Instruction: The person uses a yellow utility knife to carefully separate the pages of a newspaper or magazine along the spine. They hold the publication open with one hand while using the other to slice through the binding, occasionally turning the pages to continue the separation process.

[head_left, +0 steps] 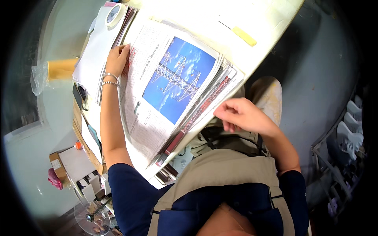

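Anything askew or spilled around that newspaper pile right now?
The newspaper pile looks askew: along its side nearest the right hand, lower sheets stick out unevenly past the top page. No spill is visible.

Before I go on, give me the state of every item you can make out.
Top newspaper: picture side up, on a pile
Left hand: at the newspaper's left edge; grip unclear
Right hand: fingers curled, no object visible in it
Tape roll: lying on the white papers
Yellow strip: lying on the table
Fan: spinning or stopped, cannot tell
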### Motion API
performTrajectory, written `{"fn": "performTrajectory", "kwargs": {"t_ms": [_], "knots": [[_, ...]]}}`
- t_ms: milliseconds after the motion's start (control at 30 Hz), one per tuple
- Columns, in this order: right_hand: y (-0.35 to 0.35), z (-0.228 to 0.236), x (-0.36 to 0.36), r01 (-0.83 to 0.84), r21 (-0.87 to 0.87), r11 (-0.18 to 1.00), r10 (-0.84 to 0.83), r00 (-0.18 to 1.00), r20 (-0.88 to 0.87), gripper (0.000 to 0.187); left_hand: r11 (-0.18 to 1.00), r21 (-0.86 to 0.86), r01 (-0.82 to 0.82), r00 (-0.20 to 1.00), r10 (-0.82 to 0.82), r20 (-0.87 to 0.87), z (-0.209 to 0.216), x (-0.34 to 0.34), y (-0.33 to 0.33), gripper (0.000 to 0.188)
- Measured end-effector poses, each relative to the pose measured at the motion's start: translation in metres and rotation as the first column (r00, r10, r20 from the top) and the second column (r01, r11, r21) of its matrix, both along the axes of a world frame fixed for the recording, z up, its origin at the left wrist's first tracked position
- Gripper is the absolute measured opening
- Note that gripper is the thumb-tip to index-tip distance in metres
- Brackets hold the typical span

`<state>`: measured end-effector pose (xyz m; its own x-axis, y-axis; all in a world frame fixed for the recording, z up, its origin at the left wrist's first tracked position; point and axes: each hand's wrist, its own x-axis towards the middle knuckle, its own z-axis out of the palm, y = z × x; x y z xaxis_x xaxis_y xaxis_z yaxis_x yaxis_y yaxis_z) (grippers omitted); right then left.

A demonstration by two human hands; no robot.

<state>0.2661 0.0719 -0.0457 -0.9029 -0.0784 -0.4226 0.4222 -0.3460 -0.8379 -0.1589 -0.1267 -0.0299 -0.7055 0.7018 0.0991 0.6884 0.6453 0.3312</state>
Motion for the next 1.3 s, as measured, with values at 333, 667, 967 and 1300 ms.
{"fn": "performTrajectory", "kwargs": {"t_ms": [333, 667, 967, 1300], "knots": [[-0.010, 0.010, -0.021, 0.024, 0.144, 0.989, -0.029, 0.999, 0.034, 0.036, 0.978, -0.188, -0.093, 0.951, 0.031, -0.308, -0.008, 0.069, 0.038, 0.055], [-0.018, -0.006, -0.026, 0.217, 0.281, 0.935, -0.229, 0.973, 0.011, 0.047, 0.921, -0.341, -0.187, 0.935, 0.273, 0.225, 0.018, 0.040, 0.039, 0.100], [-0.010, -0.006, -0.019, 0.095, 0.351, 0.931, -0.104, 0.995, 0.006, 0.048, 0.943, -0.286, -0.169, 0.828, 0.294, 0.479, 0.035, 0.055, 0.051, 0.075], [0.079, 0.040, -0.072, 0.282, 0.559, 0.780, -0.116, 0.943, -0.313, 0.095, 0.749, 0.651, -0.126, 0.780, -0.330, 0.531, 0.017, 0.100, 0.029, 0.053]]}}
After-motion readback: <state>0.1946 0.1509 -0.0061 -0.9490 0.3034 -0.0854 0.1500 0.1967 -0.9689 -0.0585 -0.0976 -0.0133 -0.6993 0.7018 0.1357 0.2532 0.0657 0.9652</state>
